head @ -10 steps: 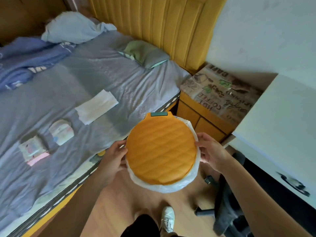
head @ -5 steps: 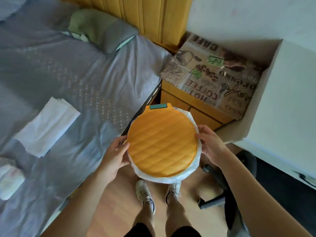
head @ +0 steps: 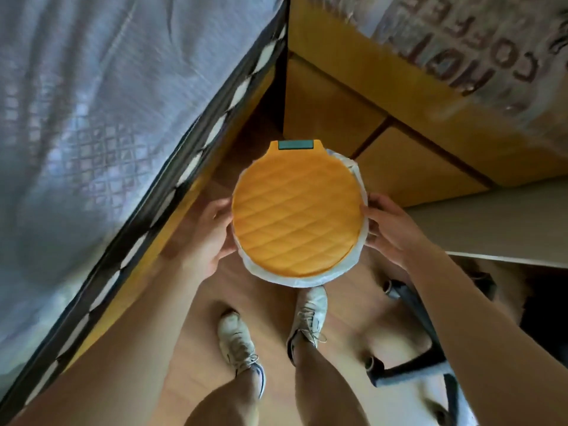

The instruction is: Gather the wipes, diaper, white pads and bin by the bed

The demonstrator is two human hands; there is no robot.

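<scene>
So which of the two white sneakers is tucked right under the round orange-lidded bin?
The right-foot white sneaker: its toe reaches under the round orange-lidded bin. The left-foot sneaker sits farther back.

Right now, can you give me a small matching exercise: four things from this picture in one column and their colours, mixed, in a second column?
Things:
1. bin lid
2. bin liner
3. bed sheet
4. lid tab

Colours:
A. white
B. green
C. orange
D. grey-blue

Pairs: 1-C, 2-A, 3-D, 4-B
</scene>
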